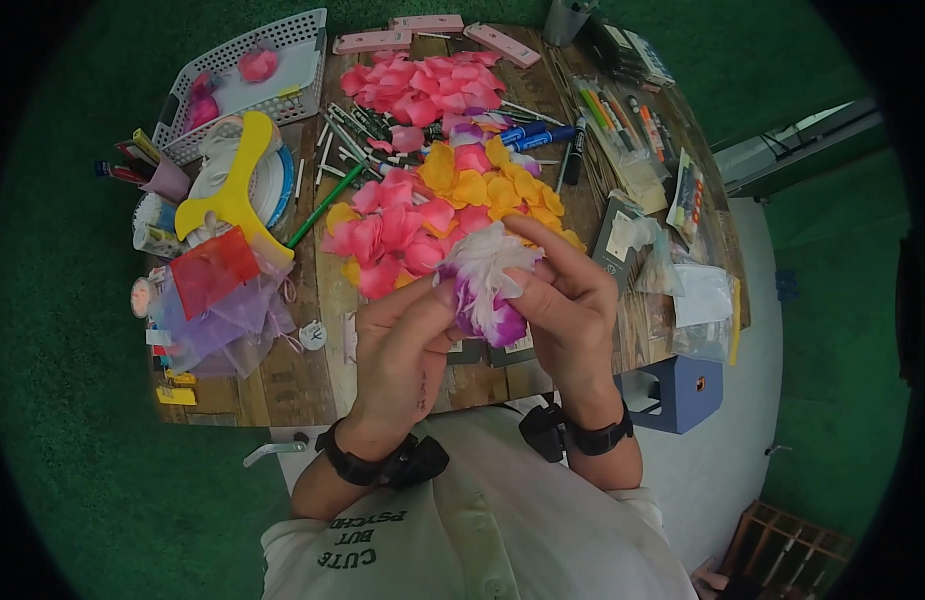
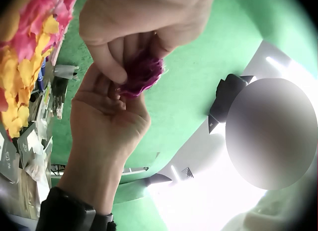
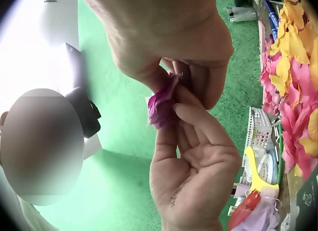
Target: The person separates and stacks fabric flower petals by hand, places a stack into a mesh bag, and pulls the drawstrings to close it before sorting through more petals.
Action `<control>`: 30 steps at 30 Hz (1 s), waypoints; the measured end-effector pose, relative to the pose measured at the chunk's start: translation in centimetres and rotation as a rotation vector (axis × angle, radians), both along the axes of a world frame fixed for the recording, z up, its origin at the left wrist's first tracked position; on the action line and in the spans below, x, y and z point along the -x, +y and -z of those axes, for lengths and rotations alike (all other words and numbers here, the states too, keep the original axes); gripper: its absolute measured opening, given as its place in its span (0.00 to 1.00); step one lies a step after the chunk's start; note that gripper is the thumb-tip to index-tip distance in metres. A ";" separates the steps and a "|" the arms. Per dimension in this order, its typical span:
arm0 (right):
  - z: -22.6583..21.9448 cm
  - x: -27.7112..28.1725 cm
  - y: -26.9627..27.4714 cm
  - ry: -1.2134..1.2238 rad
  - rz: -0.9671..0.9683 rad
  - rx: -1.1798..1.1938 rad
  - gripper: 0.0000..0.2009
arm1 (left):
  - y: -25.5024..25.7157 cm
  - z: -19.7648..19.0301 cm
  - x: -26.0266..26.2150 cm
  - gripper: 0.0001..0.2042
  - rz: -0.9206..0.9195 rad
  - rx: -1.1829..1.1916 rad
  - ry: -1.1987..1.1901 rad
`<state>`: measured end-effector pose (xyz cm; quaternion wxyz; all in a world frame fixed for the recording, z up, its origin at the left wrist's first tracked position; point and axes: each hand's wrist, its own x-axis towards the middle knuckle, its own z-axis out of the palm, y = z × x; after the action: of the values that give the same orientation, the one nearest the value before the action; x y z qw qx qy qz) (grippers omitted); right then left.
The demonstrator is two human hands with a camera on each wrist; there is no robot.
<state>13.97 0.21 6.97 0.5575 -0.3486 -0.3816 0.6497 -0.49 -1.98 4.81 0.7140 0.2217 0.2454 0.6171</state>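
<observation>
A bunch of white and purple artificial petals [image 1: 490, 275] is held up between both hands in front of the chest, over the table's near side. My left hand [image 1: 408, 325] pinches its left edge with thumb and fingers. From the other side, my right hand [image 1: 575, 310] pinches it too, the thumb lying across the petals. In the left wrist view the purple underside [image 2: 144, 77] shows between the fingertips. The right wrist view shows the ruffled purple edge [image 3: 163, 104] where the fingers of both hands meet.
Pink petals [image 1: 423, 88] and yellow petals [image 1: 493, 185] lie heaped on the wooden table. Markers [image 1: 538, 135] are scattered among them. A white basket [image 1: 303, 60], a yellow three-armed piece [image 1: 248, 170] and mesh bags [image 1: 223, 320] stand left; pen packs [image 1: 623, 125] lie right.
</observation>
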 end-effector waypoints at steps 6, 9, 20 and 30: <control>1.3 0.8 -1.6 -0.200 0.121 -0.089 0.17 | -1.4 0.0 0.6 0.21 -0.012 -0.167 0.432; 2.0 1.8 -2.1 -0.292 0.337 -0.231 0.15 | -1.7 0.5 -0.2 0.33 -0.219 -0.340 0.730; 1.2 4.4 -2.5 -0.675 0.134 -0.703 0.14 | -0.3 0.1 -0.8 0.42 -0.274 -0.118 -0.028; 1.2 2.7 -2.5 -0.774 0.280 -0.767 0.14 | 0.1 1.2 -0.6 0.43 -0.215 -0.412 0.193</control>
<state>11.28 -2.31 5.74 0.5445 -0.3812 -0.7174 0.2087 0.13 -1.85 3.57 0.5575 0.3931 0.2037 0.7023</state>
